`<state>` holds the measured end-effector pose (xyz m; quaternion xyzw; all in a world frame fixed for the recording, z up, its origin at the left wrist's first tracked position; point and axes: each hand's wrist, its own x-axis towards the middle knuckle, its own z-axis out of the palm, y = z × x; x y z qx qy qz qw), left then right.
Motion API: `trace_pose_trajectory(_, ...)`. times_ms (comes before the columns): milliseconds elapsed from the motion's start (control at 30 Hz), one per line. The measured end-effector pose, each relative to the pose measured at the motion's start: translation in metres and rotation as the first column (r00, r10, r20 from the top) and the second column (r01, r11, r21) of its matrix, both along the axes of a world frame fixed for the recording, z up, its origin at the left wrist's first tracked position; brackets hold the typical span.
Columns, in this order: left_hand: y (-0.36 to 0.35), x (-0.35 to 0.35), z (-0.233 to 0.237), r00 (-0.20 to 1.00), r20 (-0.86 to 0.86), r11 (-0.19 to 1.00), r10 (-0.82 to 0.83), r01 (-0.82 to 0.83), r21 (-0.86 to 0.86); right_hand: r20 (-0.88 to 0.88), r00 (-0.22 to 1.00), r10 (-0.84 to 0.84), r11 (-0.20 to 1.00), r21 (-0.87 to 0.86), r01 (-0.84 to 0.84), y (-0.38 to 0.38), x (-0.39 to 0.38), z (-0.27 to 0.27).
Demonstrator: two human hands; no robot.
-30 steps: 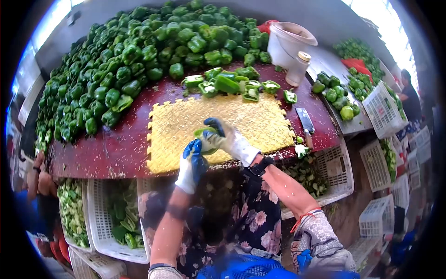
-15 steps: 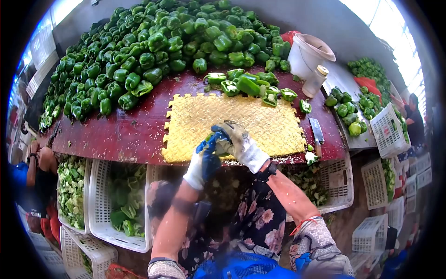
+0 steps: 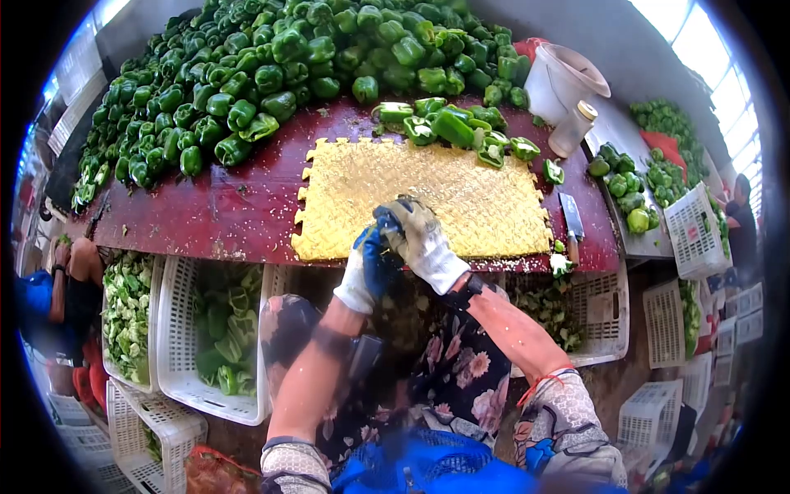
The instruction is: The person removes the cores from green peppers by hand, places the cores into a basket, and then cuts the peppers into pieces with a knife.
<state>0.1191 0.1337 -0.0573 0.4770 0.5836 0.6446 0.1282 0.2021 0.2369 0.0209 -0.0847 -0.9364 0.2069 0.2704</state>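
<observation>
My left hand (image 3: 374,262), in a white glove with a blue coating, is closed at the front edge of the yellow mat (image 3: 354,189). My right hand (image 3: 418,237), in a white glove with a dirty grey coating, is closed against it, its fingers curled over the left ones. A green pepper is gripped between the two, almost wholly hidden by the gloves. Cut green peppers (image 3: 453,129) lie along the mat's back edge. A knife (image 3: 570,216) with a wooden handle rests on the red table to the right of the mat.
A large heap of whole green peppers (image 3: 267,80) covers the back of the red table (image 3: 214,222). A white bucket (image 3: 547,86) and a jar (image 3: 572,130) stand at back right. Below are white crates, one with pepper pieces (image 3: 230,337). Another person's arm (image 3: 58,284) shows at far left.
Both hands, still pressed together, have turned slightly and come to the mat's front edge. The green showing between them before is now mostly covered. The camera view has shifted a little.
</observation>
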Motion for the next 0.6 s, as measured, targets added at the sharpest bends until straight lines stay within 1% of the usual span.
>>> trace_pose_trajectory(33,0.000,0.001,-0.004,0.864,0.453,0.975,-0.218,0.173,0.139,0.057,0.997,-0.052,0.996,-0.076,0.057,-0.004,-0.003,0.002)
trace_pose_trajectory(67,0.002,0.003,-0.007,0.495,0.760,0.907,-0.421,0.255,0.337,0.114,0.988,-0.103,0.982,-0.146,0.119,-0.007,-0.007,0.003)
trace_pose_trajectory(100,0.006,0.005,-0.001,0.728,0.624,0.959,-0.283,0.217,0.181,0.118,0.980,-0.163,0.987,0.004,0.163,-0.011,-0.014,-0.005)
trace_pose_trajectory(133,0.003,0.004,0.006,0.728,0.624,0.959,-0.284,0.220,0.180,-0.054,0.993,-0.101,0.994,0.039,0.103,-0.009,-0.012,-0.010)
trace_pose_trajectory(167,-0.003,0.000,0.013,0.939,0.304,0.987,-0.162,0.153,0.055,0.020,0.996,-0.082,0.996,0.022,0.081,-0.003,-0.012,-0.013)
trace_pose_trajectory(200,-0.007,-0.003,0.013,0.996,-0.078,0.999,-0.043,0.040,-0.035,0.092,0.994,-0.059,0.998,0.002,0.059,-0.001,-0.012,-0.008)
trace_pose_trajectory(233,-0.002,0.001,0.012,0.994,0.101,0.999,-0.041,0.037,0.039,0.090,0.994,-0.058,0.998,0.002,0.058,-0.002,-0.010,-0.005)
trace_pose_trajectory(267,0.002,0.000,0.007,0.994,0.103,0.998,-0.042,0.038,0.040,0.044,0.997,-0.065,0.998,0.031,0.063,-0.003,-0.006,-0.002)
trace_pose_trajectory(300,0.009,-0.001,-0.006,0.695,0.653,0.951,-0.300,0.167,0.259,0.001,0.998,-0.069,0.996,0.061,0.069,-0.005,-0.002,0.002)
trace_pose_trajectory(333,0.013,-0.003,-0.021,0.086,0.858,0.860,-0.506,0.123,0.495,0.006,0.998,-0.068,0.996,0.061,0.067,-0.005,0.000,0.001)
trace_pose_trajectory(367,0.013,-0.008,-0.036,0.084,0.860,0.862,-0.503,0.119,0.493,0.012,0.998,-0.065,0.996,0.068,0.064,-0.007,0.000,0.000)
trace_pose_trajectory(433,0.006,-0.019,-0.042,0.100,0.812,0.818,-0.575,0.096,0.567,0.018,0.998,-0.055,0.996,0.072,0.053,-0.010,-0.002,0.003)
trace_pose_trajectory(467,0.005,-0.019,-0.045,0.099,0.813,0.819,-0.573,0.094,0.566,0.070,0.998,-0.005,0.999,-0.049,0.009,-0.009,-0.001,0.005)
trace_pose_trajectory(500,0.001,-0.012,-0.016,0.189,0.847,0.867,-0.497,0.157,0.474,0.116,0.992,0.047,0.985,-0.171,-0.027,-0.007,0.001,0.007)
trace_pose_trajectory(533,0.001,-0.010,0.001,0.281,0.863,0.905,-0.419,0.211,0.370,0.143,0.988,0.059,0.998,-0.028,-0.056,0.006,-0.001,0.005)
trace_pose_trajectory(567,0.006,-0.018,0.001,-0.257,0.507,0.477,-0.823,0.174,0.861,0.058,0.981,0.182,0.958,-0.235,-0.164,0.016,0.001,0.000)
trace_pose_trajectory(600,0.007,-0.014,0.007,-0.258,0.503,0.474,-0.825,0.171,0.864,-0.048,0.957,0.285,0.864,-0.419,-0.278,0.021,0.003,-0.003)
